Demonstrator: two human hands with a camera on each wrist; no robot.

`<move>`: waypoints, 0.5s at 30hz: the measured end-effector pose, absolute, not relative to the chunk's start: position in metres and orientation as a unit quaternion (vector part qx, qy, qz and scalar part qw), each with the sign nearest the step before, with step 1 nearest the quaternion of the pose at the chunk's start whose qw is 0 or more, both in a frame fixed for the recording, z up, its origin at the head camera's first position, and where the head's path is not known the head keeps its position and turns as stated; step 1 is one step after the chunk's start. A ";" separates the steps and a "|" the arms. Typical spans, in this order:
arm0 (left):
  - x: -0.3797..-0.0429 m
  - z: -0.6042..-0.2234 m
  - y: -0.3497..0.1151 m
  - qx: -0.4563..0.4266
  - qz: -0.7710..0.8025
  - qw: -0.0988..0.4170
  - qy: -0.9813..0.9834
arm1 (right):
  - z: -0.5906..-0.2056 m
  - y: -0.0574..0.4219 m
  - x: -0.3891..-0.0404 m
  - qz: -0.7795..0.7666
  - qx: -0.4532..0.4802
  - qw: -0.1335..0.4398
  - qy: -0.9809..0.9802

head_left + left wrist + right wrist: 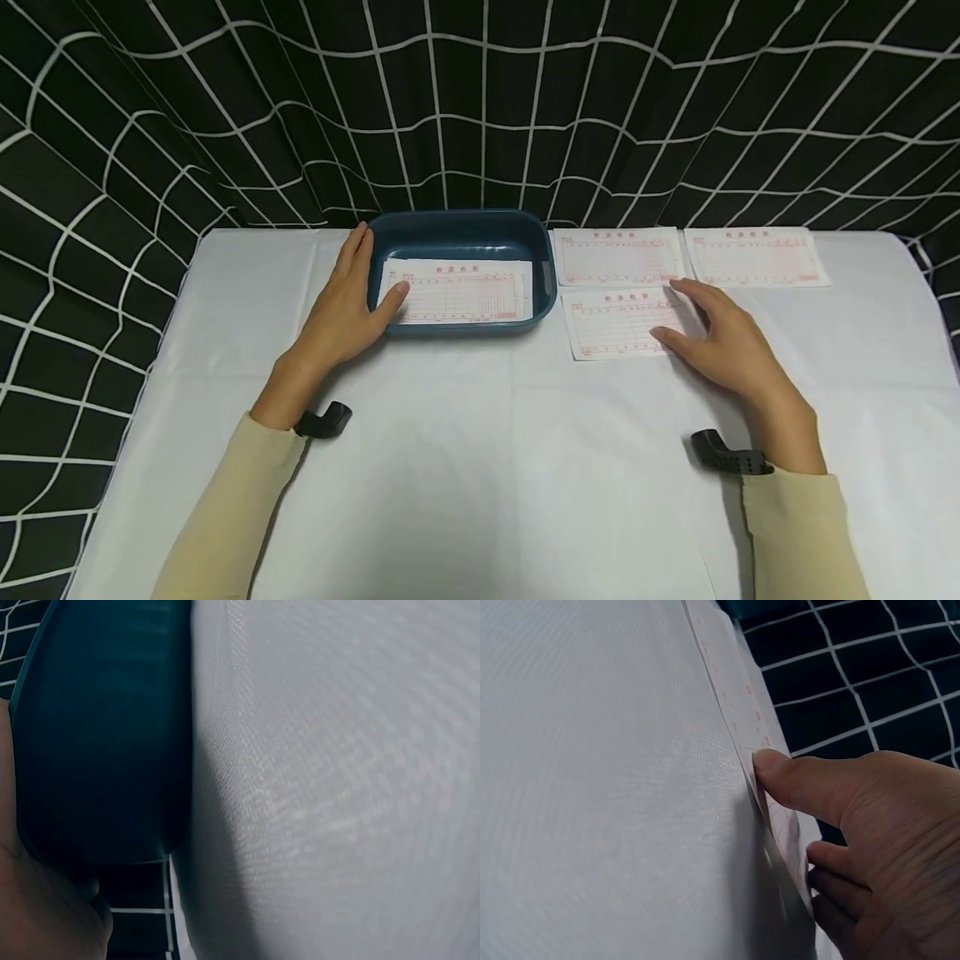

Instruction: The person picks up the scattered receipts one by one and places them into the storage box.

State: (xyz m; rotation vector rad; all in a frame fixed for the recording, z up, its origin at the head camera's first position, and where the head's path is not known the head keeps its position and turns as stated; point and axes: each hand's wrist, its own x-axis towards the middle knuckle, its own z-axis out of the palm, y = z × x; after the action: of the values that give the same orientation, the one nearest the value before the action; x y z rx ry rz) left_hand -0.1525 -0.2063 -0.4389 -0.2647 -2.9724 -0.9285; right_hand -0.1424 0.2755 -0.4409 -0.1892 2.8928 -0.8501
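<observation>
A dark teal plastic tray (465, 223) stands at the back of the table with printed receipt slips (465, 292) inside it. My left hand (341, 308) holds the tray's left end, fingers along the outer wall and thumb over the rim above the slips. In the left wrist view, that hand lies against the tray's outer wall (97, 750). To the right of the tray, my right hand (723, 337) pinches the right end of the front receipt slip (615, 325). The right wrist view shows the thumb (780, 769) on this slip, its end bent up from the cloth.
Behind the front slip lie two more receipt slips, one beside the tray (615, 254) and one farther right (753, 257). White cloth (480, 467) covers the table. A black curtain with a white grid (480, 100) borders the back and left side.
</observation>
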 end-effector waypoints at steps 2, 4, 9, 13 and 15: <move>-0.152 -0.439 -0.206 -0.084 -0.294 0.006 -0.952 | -0.442 0.275 -0.139 -0.279 -0.058 0.065 0.956; -0.151 -0.439 -0.207 -0.083 -0.293 0.006 -0.952 | -0.442 0.275 -0.136 -0.277 -0.057 0.064 0.957; -0.151 -0.439 -0.206 -0.086 -0.297 0.004 -0.951 | -0.441 0.272 -0.133 -0.264 -0.046 0.069 0.961; -0.152 -0.439 -0.205 -0.085 -0.297 0.003 -0.951 | -0.439 0.271 -0.132 -0.254 -0.039 0.070 0.964; -0.152 -0.439 -0.204 -0.085 -0.296 0.004 -0.951 | -0.439 0.271 -0.131 -0.253 -0.038 0.068 0.964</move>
State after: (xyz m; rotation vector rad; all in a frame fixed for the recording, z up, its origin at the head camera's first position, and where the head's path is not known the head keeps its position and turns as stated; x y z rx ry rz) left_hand -0.1518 -0.2045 -0.4394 -0.2674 -2.9804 -0.9284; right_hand -0.1312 0.2708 -0.4389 -0.1133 2.9052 -0.7614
